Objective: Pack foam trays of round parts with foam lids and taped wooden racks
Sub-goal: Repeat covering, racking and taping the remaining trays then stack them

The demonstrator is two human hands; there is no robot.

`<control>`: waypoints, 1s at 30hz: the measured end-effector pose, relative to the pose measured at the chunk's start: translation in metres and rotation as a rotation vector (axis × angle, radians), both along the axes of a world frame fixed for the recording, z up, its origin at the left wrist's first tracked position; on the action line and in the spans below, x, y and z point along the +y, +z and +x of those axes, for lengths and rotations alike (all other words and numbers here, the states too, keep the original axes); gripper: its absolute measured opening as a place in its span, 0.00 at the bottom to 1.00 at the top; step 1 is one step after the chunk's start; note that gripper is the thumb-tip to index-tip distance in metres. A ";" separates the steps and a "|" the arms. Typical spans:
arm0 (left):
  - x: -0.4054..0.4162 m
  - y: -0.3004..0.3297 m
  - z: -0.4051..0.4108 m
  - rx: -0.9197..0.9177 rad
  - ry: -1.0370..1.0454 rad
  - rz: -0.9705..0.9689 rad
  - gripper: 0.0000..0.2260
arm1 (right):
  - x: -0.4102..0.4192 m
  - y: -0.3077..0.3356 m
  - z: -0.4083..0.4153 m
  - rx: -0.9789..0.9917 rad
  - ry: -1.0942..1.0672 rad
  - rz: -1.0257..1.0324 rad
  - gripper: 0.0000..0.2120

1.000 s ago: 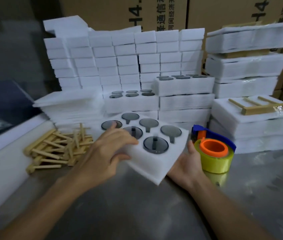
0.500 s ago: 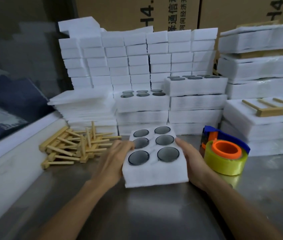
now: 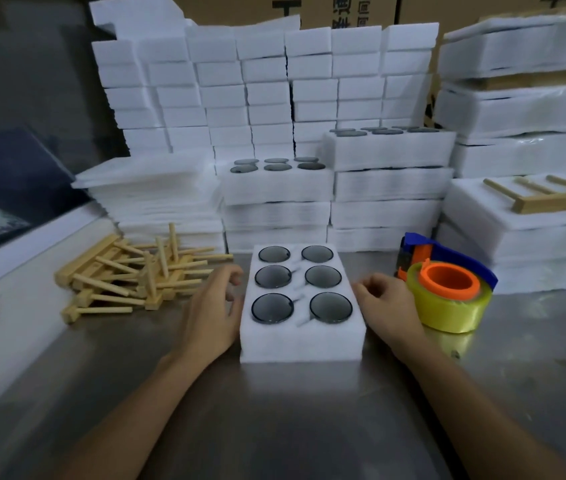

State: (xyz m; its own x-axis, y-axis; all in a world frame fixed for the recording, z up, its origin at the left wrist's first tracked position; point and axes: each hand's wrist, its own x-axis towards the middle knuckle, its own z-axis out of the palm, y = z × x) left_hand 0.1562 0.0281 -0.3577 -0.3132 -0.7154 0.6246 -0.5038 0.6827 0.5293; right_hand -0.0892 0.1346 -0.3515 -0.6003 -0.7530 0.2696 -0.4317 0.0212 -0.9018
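The black printed characters on the brown cardboard boxes (image 3: pixel 351 10) are cut off by the top edge and partly hidden behind the stacked white foam blocks (image 3: pixel 274 81), so they cannot be read. The pale wooden rack wrapped in clear tape (image 3: pixel 551 197) runs out of view at the right edge. The blue-and-orange tape dispenser (image 3: pixel 423 252) is mostly hidden behind its yellow tape roll (image 3: pixel 451 308). The left hand's (image 3: pixel 210 315) fingertips (image 3: pixel 235 277) are motion-blurred, so whether they touch the white six-hole foam tray (image 3: pixel 300 341) cannot be told. The dark blue object (image 3: pixel 8 181) at far left is cropped and unidentifiable.
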 end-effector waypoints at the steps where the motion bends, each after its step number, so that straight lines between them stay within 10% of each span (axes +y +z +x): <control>1: -0.004 0.002 -0.001 0.059 0.040 -0.011 0.13 | -0.001 -0.001 -0.001 -0.003 -0.002 -0.003 0.10; 8: -0.051 0.074 0.001 -0.084 0.234 -0.249 0.07 | -0.006 -0.004 -0.004 -0.030 -0.045 -0.019 0.13; 17: -0.130 0.155 0.005 -0.440 0.559 -0.075 0.25 | -0.007 -0.003 -0.004 -0.065 -0.098 -0.061 0.12; 30: -0.145 0.158 0.003 -0.554 0.638 -0.260 0.07 | -0.010 -0.002 -0.002 -0.070 -0.143 -0.088 0.12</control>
State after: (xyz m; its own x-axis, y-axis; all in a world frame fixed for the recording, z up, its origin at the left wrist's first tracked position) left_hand 0.1591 -0.1173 -0.1994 -0.2090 -0.7137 0.6685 -0.9678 0.2490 -0.0367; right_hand -0.0910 0.1247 -0.3536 -0.7193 -0.6338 0.2844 -0.3657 -0.0025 -0.9307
